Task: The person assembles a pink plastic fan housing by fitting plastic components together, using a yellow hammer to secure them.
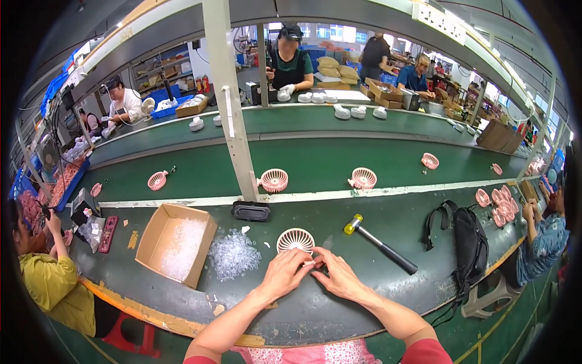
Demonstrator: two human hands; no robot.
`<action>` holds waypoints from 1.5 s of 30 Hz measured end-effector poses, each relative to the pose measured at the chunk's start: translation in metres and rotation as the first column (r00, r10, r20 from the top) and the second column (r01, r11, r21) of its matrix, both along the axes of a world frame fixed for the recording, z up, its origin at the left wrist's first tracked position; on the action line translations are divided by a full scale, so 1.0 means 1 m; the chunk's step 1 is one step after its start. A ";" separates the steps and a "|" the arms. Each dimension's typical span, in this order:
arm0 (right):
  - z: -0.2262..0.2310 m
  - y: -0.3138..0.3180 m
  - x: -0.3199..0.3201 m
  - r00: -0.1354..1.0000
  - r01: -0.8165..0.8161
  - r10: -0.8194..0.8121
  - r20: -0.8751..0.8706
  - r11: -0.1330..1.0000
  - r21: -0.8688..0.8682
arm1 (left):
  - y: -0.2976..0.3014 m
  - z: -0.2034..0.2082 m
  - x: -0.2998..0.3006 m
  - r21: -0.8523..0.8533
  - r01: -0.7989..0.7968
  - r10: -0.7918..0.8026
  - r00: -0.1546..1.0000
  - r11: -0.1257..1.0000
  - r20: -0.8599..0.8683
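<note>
A round slatted fan guard (295, 238), pale cream-pink, lies on the dark green bench in front of me. My left hand (285, 270) closes over its near rim, the fingertips pinched at a small pale stub there. From the other side my right hand (339, 278) curls in, with thumb and fingers at the same stub. The fingers partly hide the stub and whatever small part may be between them. Left of the guard lies a heap of small clear plastic pieces (234, 255). To the right rests a mallet (383, 244) with a yellow head and black grip.
An open cardboard box (206, 252) holds more clear pieces. Behind are a black case (251, 211) and a white post (233, 109). A black backpack (464, 249) and stacked pink guards (503, 206) lie at right. Pink fan guards (274, 180) sit on the green conveyor (321, 155). People work around it.
</note>
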State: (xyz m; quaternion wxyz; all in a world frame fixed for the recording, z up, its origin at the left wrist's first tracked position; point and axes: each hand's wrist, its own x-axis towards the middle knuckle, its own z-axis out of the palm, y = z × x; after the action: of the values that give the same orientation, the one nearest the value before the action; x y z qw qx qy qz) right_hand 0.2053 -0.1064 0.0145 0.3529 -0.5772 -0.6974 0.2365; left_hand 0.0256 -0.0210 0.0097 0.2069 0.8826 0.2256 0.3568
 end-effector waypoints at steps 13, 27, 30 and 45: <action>-0.001 -0.001 -0.003 0.998 0.023 -0.022 -0.051 1.000 0.017 | -0.001 -0.010 0.000 0.203 -0.038 0.052 0.996 0.978 -0.065; 0.004 -0.001 -0.003 0.992 0.128 -0.129 -0.003 0.981 0.144 | 0.000 -0.010 0.002 -0.010 -0.160 0.160 0.986 0.987 0.050; 0.008 0.003 -0.003 0.990 0.123 -0.132 0.043 0.977 0.177 | 0.005 -0.008 0.007 0.089 -0.142 0.138 0.989 0.986 0.049; 0.005 -0.003 -0.015 0.980 0.157 -0.144 -0.137 0.983 0.091 | -0.007 -0.015 0.006 0.083 -0.097 0.101 0.994 0.992 -0.047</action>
State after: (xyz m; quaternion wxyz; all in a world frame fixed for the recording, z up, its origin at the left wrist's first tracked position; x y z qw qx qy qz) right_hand 0.1904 -0.1096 0.0192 0.4432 -0.5932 -0.6384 0.2103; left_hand 0.0311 -0.0277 -0.0051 0.1473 0.8868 0.2597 0.3527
